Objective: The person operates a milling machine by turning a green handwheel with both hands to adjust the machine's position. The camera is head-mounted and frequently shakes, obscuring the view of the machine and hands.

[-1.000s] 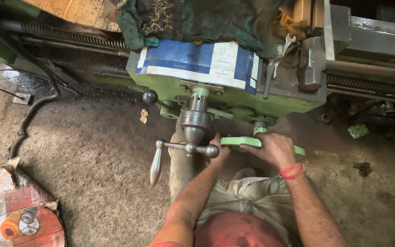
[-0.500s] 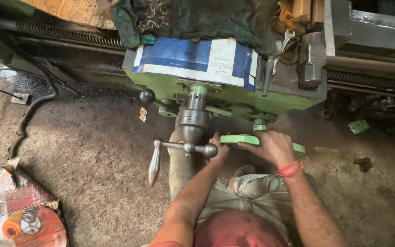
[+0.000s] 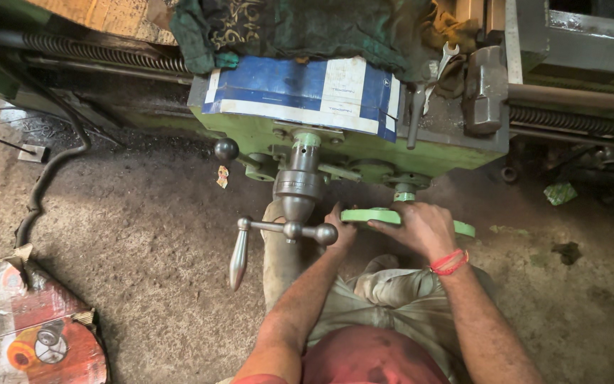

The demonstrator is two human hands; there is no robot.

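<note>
Little has shifted since the earlier frame: at the front edge of the green lathe carriage (image 3: pixel 364 153), your right hand (image 3: pixel 421 227) stays clamped over the flat green handwheel (image 3: pixel 374 215), while your left hand (image 3: pixel 340 231) grips the steel crank handle (image 3: pixel 282 229) lying crosswise just left.

Blue-and-white flat carton (image 3: pixel 300 92) on the green machine top, 12 o'clock — crumpled red-orange printed bag (image 3: pixel 33 334) on the floor, 8 o'clock.
</note>
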